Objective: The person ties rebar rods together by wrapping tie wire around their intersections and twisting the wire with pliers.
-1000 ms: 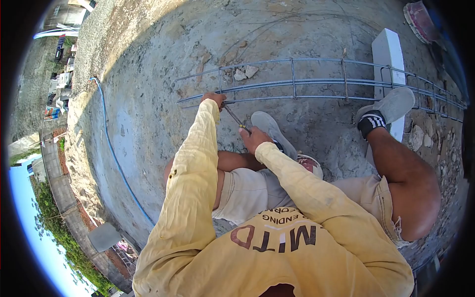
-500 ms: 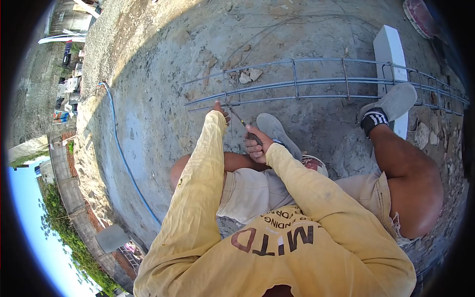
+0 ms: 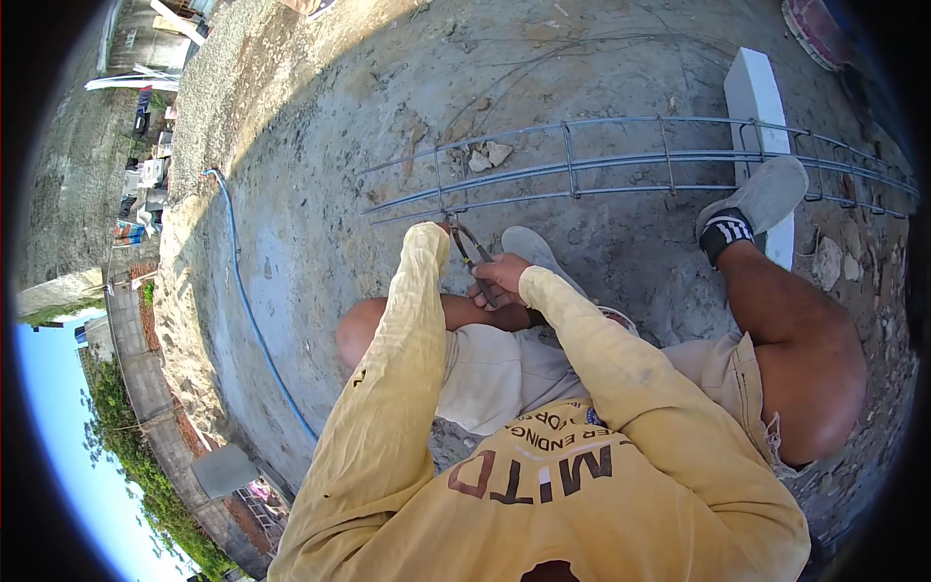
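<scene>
My right hand [image 3: 502, 276] is closed around a pair of pincers [image 3: 464, 250] with dark handles and a small yellow mark. The pincers' curved jaws reach to the near end of a rebar cage [image 3: 572, 160], close to a stirrup. My left hand [image 3: 448, 228] is at the same corner of the cage, beside the jaws. The yellow sleeve cuff hides most of it, so its fingers do not show. The cage is made of long steel bars with several square stirrups, and it lies across in front of my feet.
A white block [image 3: 758, 102] lies crosswise under the right part of the cage, with my shoe [image 3: 776, 189] over it. Broken stones [image 3: 490, 155] lie behind the bars. A blue hose [image 3: 236, 257] runs along the left. A reddish bucket [image 3: 813, 34] stands at the upper right.
The pincers have turned more upright and their jaws now show apart. My right hand has shifted slightly left and down. My left hand's fingers have gone out of sight behind the cuff.
</scene>
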A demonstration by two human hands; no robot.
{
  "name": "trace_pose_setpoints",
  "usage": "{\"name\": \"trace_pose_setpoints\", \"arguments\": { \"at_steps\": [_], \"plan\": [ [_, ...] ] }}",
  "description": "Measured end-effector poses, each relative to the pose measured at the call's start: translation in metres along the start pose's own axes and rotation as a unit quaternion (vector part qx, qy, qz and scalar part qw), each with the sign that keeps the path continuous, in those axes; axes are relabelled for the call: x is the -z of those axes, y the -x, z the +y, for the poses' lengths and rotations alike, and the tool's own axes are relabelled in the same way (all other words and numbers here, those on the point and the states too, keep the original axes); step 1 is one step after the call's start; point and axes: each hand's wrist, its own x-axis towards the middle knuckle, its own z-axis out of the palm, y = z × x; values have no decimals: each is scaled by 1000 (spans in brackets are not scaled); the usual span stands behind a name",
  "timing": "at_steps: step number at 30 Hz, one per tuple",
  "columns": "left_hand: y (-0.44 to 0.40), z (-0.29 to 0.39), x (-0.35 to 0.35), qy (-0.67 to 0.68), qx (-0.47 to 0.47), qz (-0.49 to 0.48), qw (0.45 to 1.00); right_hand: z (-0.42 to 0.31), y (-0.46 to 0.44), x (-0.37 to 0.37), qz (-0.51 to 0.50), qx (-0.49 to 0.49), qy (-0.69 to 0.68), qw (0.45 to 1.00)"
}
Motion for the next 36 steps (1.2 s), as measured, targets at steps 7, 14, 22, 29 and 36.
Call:
{"name": "trace_pose_setpoints", "arguments": {
  "at_steps": [7,14,22,29,36],
  "plan": [
    [-12,21,43,84,-67,47,993,-21,18,11,116,54,385,914],
    [16,73,24,133,-126,39,982,-62,77,29,42,124,147,980],
    [123,114,24,73,-299,-101,946,-118,113,85,565,209,423,677],
    [105,124,39,-17,-324,-195,926,-117,138,74,649,123,406,632],
    [141,138,-11,-24,-302,-342,889,-127,115,-1,306,396,244,831]
  ]
}}
